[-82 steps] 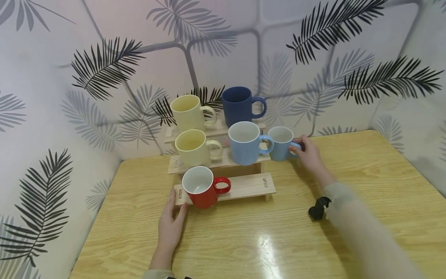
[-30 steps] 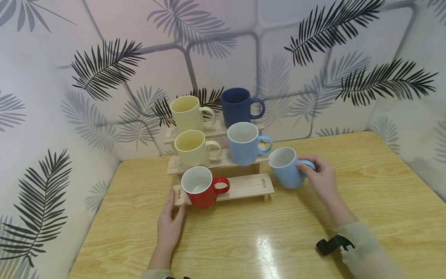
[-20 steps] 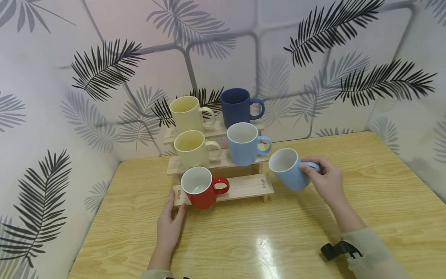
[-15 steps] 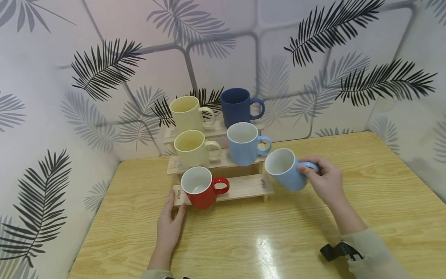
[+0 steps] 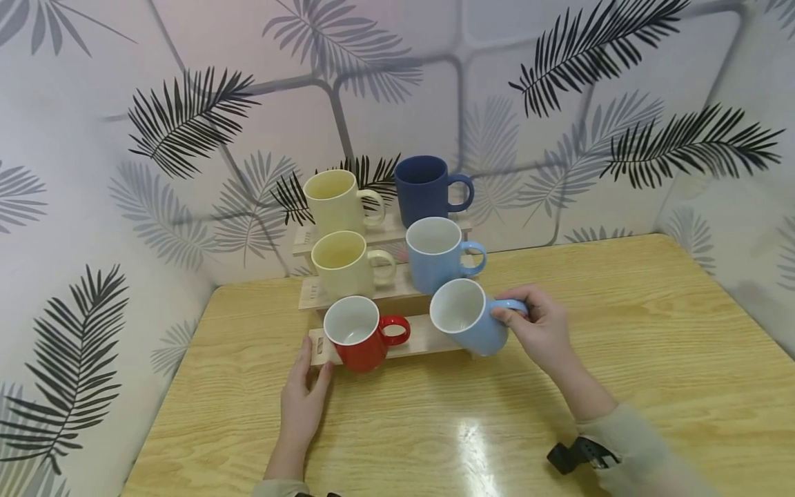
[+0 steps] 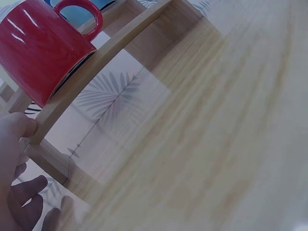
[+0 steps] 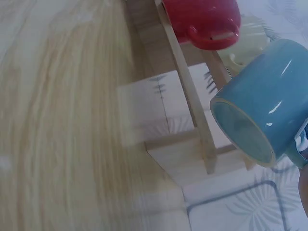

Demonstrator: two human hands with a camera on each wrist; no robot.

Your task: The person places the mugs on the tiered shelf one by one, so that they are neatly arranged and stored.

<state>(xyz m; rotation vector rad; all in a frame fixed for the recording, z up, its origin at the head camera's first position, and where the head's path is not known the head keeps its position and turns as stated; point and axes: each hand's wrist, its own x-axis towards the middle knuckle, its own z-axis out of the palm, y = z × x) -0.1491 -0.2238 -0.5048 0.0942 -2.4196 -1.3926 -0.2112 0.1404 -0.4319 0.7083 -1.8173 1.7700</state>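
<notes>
My right hand (image 5: pixel 537 328) pinches the handle of a light blue mug (image 5: pixel 481 330) with a white inside. That mug is tilted above the right part of the lowest step of a wooden three-tier rack (image 5: pixel 428 338). In the right wrist view the underside of the light blue mug (image 7: pixel 240 127) is visible, apart from the board. My left hand (image 5: pixel 301 404) holds the left end of the lowest step, its thumb at the front edge. A red mug (image 5: pixel 363 345) stands on that step beside it. The left wrist view shows the thumb against the board's end, below the red mug (image 6: pixel 41 45).
On the middle step stand a pale yellow mug (image 5: pixel 344 269) and another light blue mug (image 5: pixel 431 262). The top step carries a pale yellow mug (image 5: pixel 335 207) and a dark blue mug (image 5: pixel 422 190). The wooden table (image 5: pixel 397 428) meets a leaf-patterned wall (image 5: pixel 435 96).
My right hand has lifted the light blue mug from the table right of the rack, tilted it, and carried it left over the lowest step. My left hand stays in place.
</notes>
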